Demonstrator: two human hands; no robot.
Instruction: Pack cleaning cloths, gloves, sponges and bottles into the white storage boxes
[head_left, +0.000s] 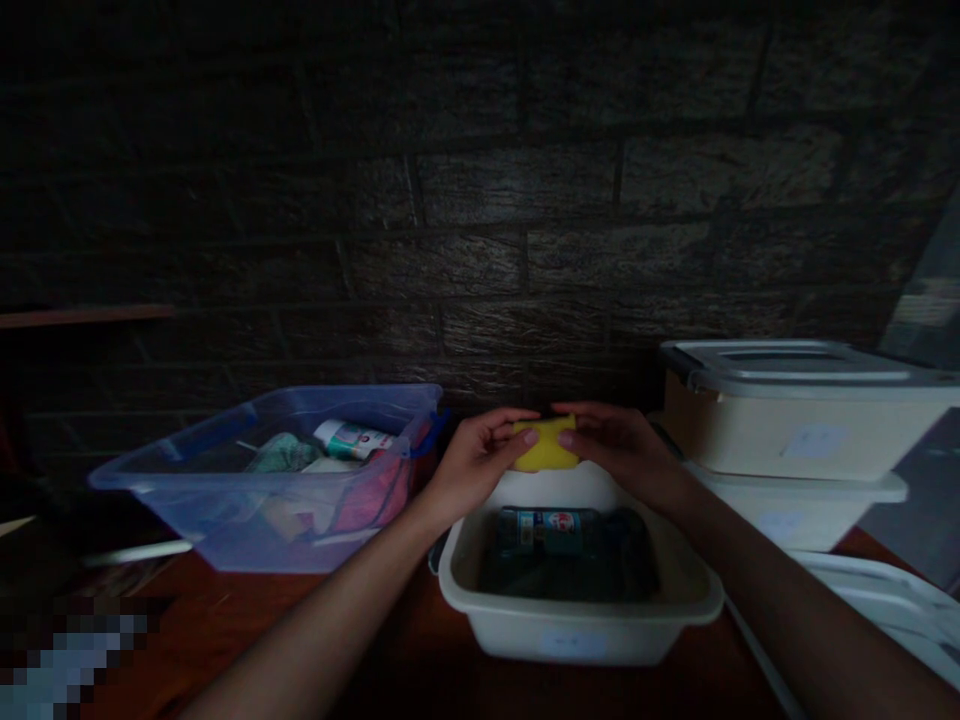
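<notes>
Both my hands hold a yellow sponge-like block [546, 445] above the far rim of a white open tub [577, 620]. My left hand [476, 460] grips its left end with thumb and fingers closed round it. My right hand [622, 450] pinches its right end the same way. Inside the tub lies a dark bottle [559, 530] with a blue label, on its side.
A clear blue-tinted bin [225, 470] with cloths and a tube stands at the left on the reddish table. Two stacked white lidded boxes [795, 420] stand at the right, with a white lid [885, 610] in front of them. A dark brick wall rises behind.
</notes>
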